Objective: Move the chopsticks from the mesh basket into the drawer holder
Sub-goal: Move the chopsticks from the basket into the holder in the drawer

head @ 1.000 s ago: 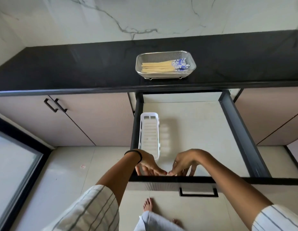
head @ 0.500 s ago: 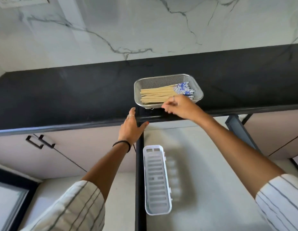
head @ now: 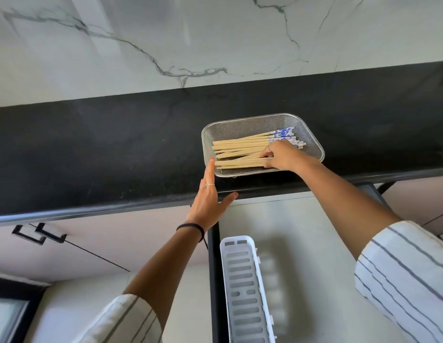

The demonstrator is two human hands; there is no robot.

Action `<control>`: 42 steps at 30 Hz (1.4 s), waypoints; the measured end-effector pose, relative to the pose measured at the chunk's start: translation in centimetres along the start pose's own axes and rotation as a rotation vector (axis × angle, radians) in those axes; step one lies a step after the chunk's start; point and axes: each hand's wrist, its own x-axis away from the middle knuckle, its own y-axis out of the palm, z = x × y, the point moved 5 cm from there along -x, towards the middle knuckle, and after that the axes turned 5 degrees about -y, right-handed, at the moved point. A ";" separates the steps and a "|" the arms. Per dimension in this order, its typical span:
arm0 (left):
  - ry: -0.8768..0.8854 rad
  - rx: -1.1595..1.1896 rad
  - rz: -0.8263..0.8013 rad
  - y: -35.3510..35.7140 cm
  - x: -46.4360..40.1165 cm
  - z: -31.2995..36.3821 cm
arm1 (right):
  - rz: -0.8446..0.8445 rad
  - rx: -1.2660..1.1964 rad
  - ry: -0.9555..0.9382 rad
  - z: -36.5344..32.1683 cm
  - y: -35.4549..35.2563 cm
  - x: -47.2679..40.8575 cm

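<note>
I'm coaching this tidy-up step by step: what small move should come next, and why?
Probably close the right hand on the chopsticks it touches and lift them out. Its fingers already rest on the bundle inside the mesh basket, the left hand touches the basket's edge, and the white holder lies empty.

No readable text, label, brand, number or sign appears on anything here.

Mesh basket (head: 262, 125) sits near the front edge of the black counter (head: 104, 149); counter left of it is bare. Right hand (head: 281, 155) occupies the basket's right half, over the chopsticks (head: 237, 147). Left hand (head: 209, 199) blocks the basket's left front corner. Drawer floor (head: 314, 256) right of the white holder (head: 242, 293) is unobstructed.
</note>
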 end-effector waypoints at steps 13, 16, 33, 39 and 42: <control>0.013 -0.043 0.069 -0.2 0.1 -1.0 | -0.158 0.206 -0.058 -1.2 1.1 -1.5; 0.047 -0.010 0.115 -0.9 0.0 -0.5 | -0.191 0.225 -0.055 -1.4 1.4 -1.5; -0.023 0.024 0.026 -3.1 0.9 -0.9 | -0.207 0.248 -0.087 -2.4 1.0 0.5; -0.124 0.021 -0.035 -3.1 1.3 -0.2 | -0.135 0.136 -0.141 -3.7 -1.2 1.2; -0.174 -0.028 -0.029 -3.0 1.0 0.0 | -0.051 0.013 -0.167 -4.5 -3.5 1.6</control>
